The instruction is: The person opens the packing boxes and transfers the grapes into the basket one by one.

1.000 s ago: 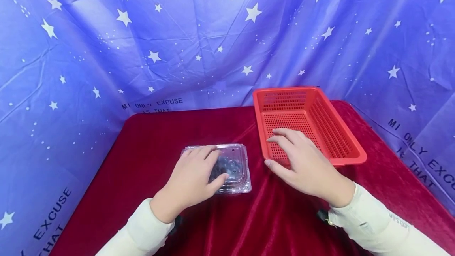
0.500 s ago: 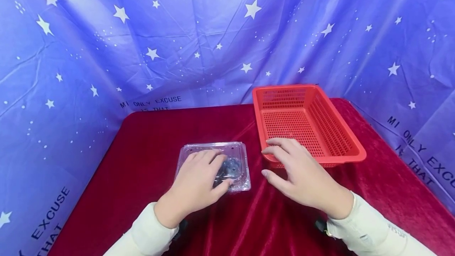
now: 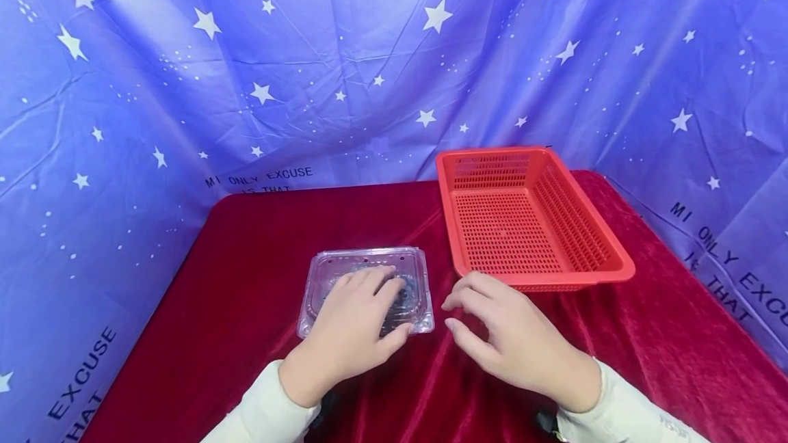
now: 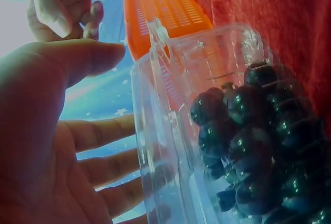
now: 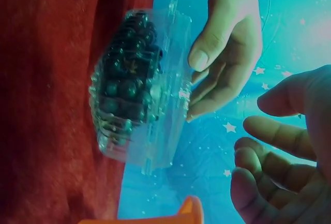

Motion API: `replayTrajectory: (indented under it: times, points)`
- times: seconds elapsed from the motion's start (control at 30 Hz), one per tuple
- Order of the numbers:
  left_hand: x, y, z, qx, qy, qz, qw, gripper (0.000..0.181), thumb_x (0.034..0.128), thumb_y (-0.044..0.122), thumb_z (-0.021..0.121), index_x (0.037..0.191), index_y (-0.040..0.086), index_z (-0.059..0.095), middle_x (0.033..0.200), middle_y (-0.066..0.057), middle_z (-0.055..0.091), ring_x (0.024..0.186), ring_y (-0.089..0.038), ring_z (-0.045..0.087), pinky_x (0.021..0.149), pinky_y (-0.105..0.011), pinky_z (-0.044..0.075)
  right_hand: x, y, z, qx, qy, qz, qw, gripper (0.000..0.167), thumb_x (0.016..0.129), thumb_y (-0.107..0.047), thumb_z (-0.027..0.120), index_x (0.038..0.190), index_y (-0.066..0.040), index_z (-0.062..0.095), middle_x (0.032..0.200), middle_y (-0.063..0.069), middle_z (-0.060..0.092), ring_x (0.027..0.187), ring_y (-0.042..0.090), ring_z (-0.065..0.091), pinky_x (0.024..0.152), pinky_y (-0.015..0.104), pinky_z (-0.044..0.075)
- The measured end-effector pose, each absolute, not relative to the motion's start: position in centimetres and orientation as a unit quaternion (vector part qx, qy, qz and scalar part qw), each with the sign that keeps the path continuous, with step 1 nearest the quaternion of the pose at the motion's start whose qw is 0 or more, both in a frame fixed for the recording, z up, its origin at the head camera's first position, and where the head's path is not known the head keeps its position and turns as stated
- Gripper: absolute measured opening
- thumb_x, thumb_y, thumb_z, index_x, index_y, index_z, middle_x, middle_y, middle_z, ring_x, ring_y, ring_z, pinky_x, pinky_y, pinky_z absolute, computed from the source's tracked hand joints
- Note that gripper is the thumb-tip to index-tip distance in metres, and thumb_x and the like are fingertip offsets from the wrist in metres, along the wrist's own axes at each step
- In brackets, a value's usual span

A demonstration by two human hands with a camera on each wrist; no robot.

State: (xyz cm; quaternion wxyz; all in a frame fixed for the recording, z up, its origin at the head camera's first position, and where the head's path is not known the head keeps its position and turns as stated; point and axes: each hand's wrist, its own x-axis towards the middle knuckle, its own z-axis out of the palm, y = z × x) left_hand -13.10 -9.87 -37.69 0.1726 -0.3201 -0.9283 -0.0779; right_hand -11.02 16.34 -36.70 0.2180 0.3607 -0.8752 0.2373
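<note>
A lidded clear plastic box (image 3: 320, 286) stands on the red cloth, left of the basket. Dark round grapes (image 4: 251, 149) fill its lower part in the left wrist view. Over the lid lies the left hand (image 3: 353, 333), its relaxed fingers spread at the top; in the right wrist view that hand (image 5: 227, 53) is beside the lid. To the right of the box, not touching it, hovers the right hand (image 3: 514, 340), fingers loosely bent, holding nothing.
A red perforated basket (image 3: 585, 279) sits at the right rear of the table (image 3: 246, 258), with nothing seen inside. Blue star-patterned fabric (image 3: 345, 33) hangs behind and along both sides.
The right hand has come back from over the basket's near left corner, down and left toward the box. The left hand has shifted slightly right and nearer over the lid.
</note>
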Motion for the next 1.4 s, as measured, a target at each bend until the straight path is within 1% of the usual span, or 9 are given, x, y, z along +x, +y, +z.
replayTrajectory:
  times: [0.1, 0.2, 0.37, 0.47, 0.63, 0.87, 1.0, 1.17, 1.4]
  points:
    - [-13.1, -9.7, -37.9, -0.322, -0.927, -0.082, 0.176, 0.059, 0.0858, 0.052, 0.072, 0.132, 0.016, 0.066, 0.138, -0.006, 0.065, 0.131, -0.023, 0.06, 0.107, -0.051, 0.049, -10.9, 16.1, -37.3, 0.365, -0.873, 0.256, 0.199, 0.019, 0.087, -0.022, 0.076, 0.103, -0.026, 0.067, 0.103, -0.016, 0.061, 0.081, -0.005, 0.053, 0.073, 0.01, 0.045]
    - [-13.2, -9.6, -38.2, -0.323, -0.925, -0.088, 0.18, 0.059, 0.0852, 0.052, 0.073, 0.132, 0.017, 0.066, 0.137, -0.006, 0.065, 0.131, -0.023, 0.06, 0.107, -0.05, 0.049, -10.9, 15.9, -38.0, 0.366, -0.87, 0.277, 0.179, 0.018, 0.087, -0.019, 0.076, 0.101, -0.027, 0.067, 0.098, -0.02, 0.06, 0.074, -0.008, 0.049, 0.065, 0.008, 0.043]
    - [-13.3, -9.4, -38.6, -0.324, -0.924, -0.095, 0.18, 0.06, 0.0839, 0.051, 0.074, 0.133, 0.016, 0.066, 0.138, -0.006, 0.065, 0.132, -0.024, 0.059, 0.109, -0.049, 0.048, -11.2, 15.6, -39.2, 0.379, -0.855, 0.319, 0.152, 0.023, 0.087, -0.013, 0.078, 0.093, -0.032, 0.067, 0.091, -0.026, 0.057, 0.073, -0.006, 0.053, 0.064, 0.013, 0.048]
    - [-13.3, -9.2, -38.7, -0.324, -0.925, -0.096, 0.176, 0.061, 0.0832, 0.051, 0.075, 0.133, 0.017, 0.065, 0.139, -0.005, 0.064, 0.133, -0.023, 0.058, 0.111, -0.048, 0.047, -11.3, 15.5, -39.7, 0.385, -0.844, 0.354, 0.119, 0.024, 0.088, -0.01, 0.077, 0.089, -0.032, 0.067, 0.085, -0.026, 0.058, 0.07, -0.005, 0.054, 0.062, 0.015, 0.049]
    - [-13.2, -9.0, -38.8, -0.321, -0.927, -0.093, 0.172, 0.061, 0.0829, 0.05, 0.077, 0.134, 0.019, 0.065, 0.141, -0.004, 0.063, 0.134, -0.022, 0.057, 0.111, -0.047, 0.046, -11.6, 15.5, -40.4, 0.379, -0.837, 0.389, 0.069, 0.018, 0.091, -0.012, 0.075, 0.085, -0.028, 0.069, 0.079, -0.023, 0.06, 0.068, -0.005, 0.054, 0.059, 0.018, 0.05]
    - [-13.3, -9.1, -39.1, -0.323, -0.925, -0.097, 0.177, 0.06, 0.0825, 0.048, 0.079, 0.133, 0.019, 0.066, 0.14, -0.004, 0.063, 0.134, -0.022, 0.056, 0.109, -0.048, 0.048, -11.9, 15.3, -41.9, 0.339, -0.842, 0.42, 0.004, 0.018, 0.093, -0.017, 0.075, 0.084, -0.032, 0.07, 0.077, -0.021, 0.064, 0.066, -0.003, 0.057, 0.06, 0.022, 0.052]
    - [-13.3, -9.1, -39.3, -0.323, -0.924, -0.1, 0.18, 0.06, 0.082, 0.048, 0.08, 0.133, 0.019, 0.066, 0.14, -0.004, 0.063, 0.134, -0.022, 0.057, 0.108, -0.048, 0.048, -12.0, 15.3, -42.4, 0.318, -0.839, 0.442, -0.03, 0.017, 0.093, -0.019, 0.074, 0.084, -0.032, 0.071, 0.071, -0.018, 0.064, 0.061, -0.002, 0.057, 0.054, 0.022, 0.05]
    - [-13.2, -9.1, -39.3, -0.321, -0.924, -0.097, 0.183, 0.063, 0.0811, 0.05, 0.081, 0.133, 0.019, 0.065, 0.141, -0.004, 0.062, 0.133, -0.023, 0.057, 0.108, -0.048, 0.048, -12.0, 15.2, -42.8, 0.29, -0.831, 0.469, -0.075, 0.015, 0.095, -0.017, 0.073, 0.084, -0.027, 0.072, 0.066, -0.013, 0.064, 0.057, 0.001, 0.06, 0.047, 0.026, 0.052]
    - [-13.2, -9.1, -39.5, -0.324, -0.921, -0.104, 0.192, 0.062, 0.0808, 0.05, 0.082, 0.132, 0.019, 0.066, 0.14, -0.005, 0.063, 0.131, -0.025, 0.058, 0.106, -0.049, 0.049, -12.0, 14.8, -43.5, 0.237, -0.815, 0.511, -0.138, 0.017, 0.098, -0.009, 0.063, 0.088, -0.018, 0.072, 0.075, 0.0, 0.07, 0.061, 0.011, 0.067, 0.05, 0.035, 0.058]
